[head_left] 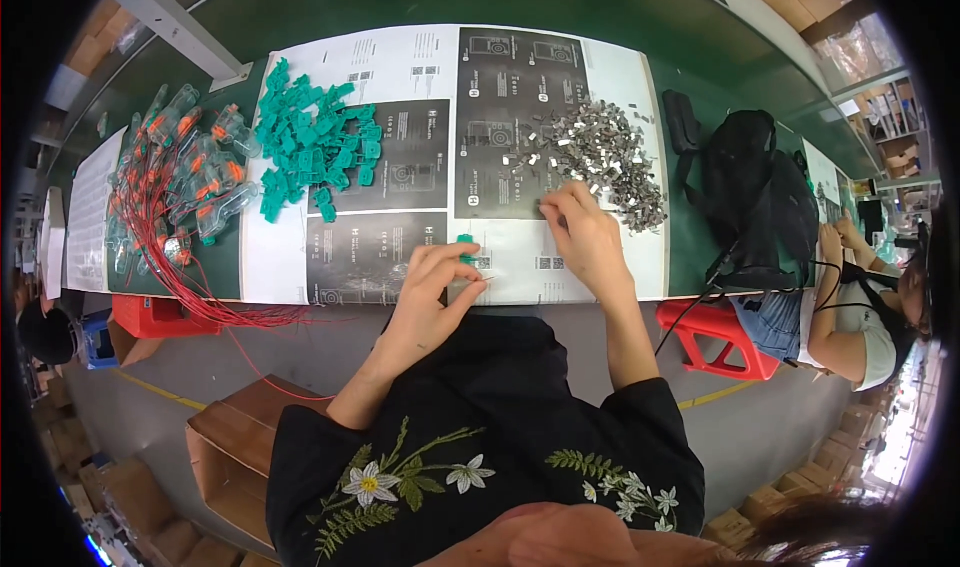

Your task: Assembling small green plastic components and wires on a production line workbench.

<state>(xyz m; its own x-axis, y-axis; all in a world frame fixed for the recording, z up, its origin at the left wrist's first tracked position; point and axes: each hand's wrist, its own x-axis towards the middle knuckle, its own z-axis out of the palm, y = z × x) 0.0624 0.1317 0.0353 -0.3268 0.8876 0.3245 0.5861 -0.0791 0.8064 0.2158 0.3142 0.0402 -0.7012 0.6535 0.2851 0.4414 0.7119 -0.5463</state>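
Note:
My left hand (430, 285) is closed at the front of the table, fingers curled around a small green plastic piece (466, 239) that shows past the fingertips. A thin, short wire-like bit sticks out by the thumb. My right hand (588, 239) is above the white paper, its fingertips pinched together; whatever is between them is too small to make out. Just beyond it spreads a pile of small grey metal and white parts (632, 182). Left of centre lies a heap of green plastic pieces (310, 137).
Clear housings with orange parts (215, 182) and red wires (150, 222) lie at the left, some wires hanging over the edge. A black bag (745, 192) stands at the right. Another person (850, 317) sits beyond it. A cardboard box (235, 447) and red stool (718, 339) are below.

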